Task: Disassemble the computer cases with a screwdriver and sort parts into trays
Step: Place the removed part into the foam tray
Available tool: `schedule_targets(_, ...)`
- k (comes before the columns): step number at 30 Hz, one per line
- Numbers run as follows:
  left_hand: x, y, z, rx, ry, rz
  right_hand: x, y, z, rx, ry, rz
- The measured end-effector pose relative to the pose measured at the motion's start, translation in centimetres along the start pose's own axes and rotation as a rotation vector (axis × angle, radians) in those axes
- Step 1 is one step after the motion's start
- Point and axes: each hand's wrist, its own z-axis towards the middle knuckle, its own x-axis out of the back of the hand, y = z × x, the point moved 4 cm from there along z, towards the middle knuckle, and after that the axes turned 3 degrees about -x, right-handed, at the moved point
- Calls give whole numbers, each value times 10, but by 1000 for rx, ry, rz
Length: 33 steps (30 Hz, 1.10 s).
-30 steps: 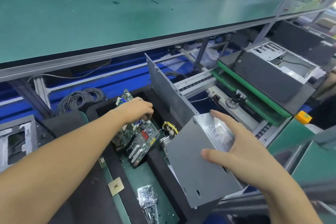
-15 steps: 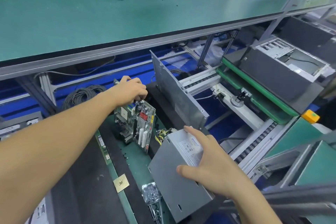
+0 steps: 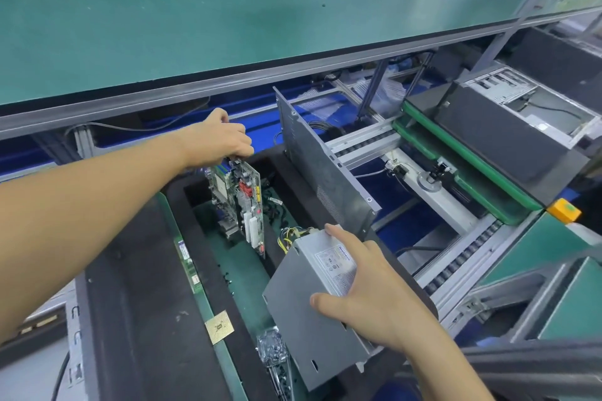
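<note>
Motherboard: the motherboard [image 3: 242, 202] hangs upright on edge over the recess of the black tray [image 3: 136, 286]; you cannot tell whether its lower corner touches the green floor.
Left hand: your left hand [image 3: 221, 140] has its fingers curled over the board's top edge, pinching it.
Power supply: the grey power supply [image 3: 312, 299] sits tilted at the tray's near right edge, label upward, with the yellow and black wires [image 3: 286, 236] at its far end.
Right hand: your right hand [image 3: 368, 290] clasps the box, thumb on the side face and fingers spread across the labelled top.
Tray strip: a gold chip [image 3: 220, 326] and a green memory stick [image 3: 187, 260] lie apart on the green strip; a clear bag [image 3: 270, 343] lies just left of the power supply.
Side panel: a grey metal panel [image 3: 322, 169] stands on edge just beyond the tray.
Right side: an opened computer case [image 3: 521, 127] rests on a green-edged board beyond the roller conveyor [image 3: 462, 264].
Above: a green shelf [image 3: 195, 19] spans the bench.
</note>
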Motion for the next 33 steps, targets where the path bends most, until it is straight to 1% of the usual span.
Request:
schedule_targets(4,-10,27,8,-65,0,48,-9,2,0,-14,-3,-39)
schedule_targets(7,-18,47,16,-109,29,8,-15,6,1,-31,-8,-79)
schedule_targets(12,-22,68,48,-76,-123,-43,-25,16,3,-62,-24,-100)
schedule_targets(15,-22,75,65,-83,-153,-33,-30,25,4,-94,-22,-68)
schedule_targets(18,-22,66,66,-100,-185,-21,-42,27,8,-80,-18,-180)
schedule_targets(21,-21,56,61,-78,-213,-15,-65,17,13,-32,-3,-291)
schedule_targets(25,-18,67,63,-21,-167,32,-88,8,14,6,78,-350)
schedule_targets(28,-21,72,59,65,-132,36,-99,7,14,25,99,-313)
schedule_targets(30,-28,67,49,151,-82,-52,-108,5,20,22,105,-275)
schedule_targets(33,-32,61,29,245,24,-252,-127,-3,39,43,114,-303)
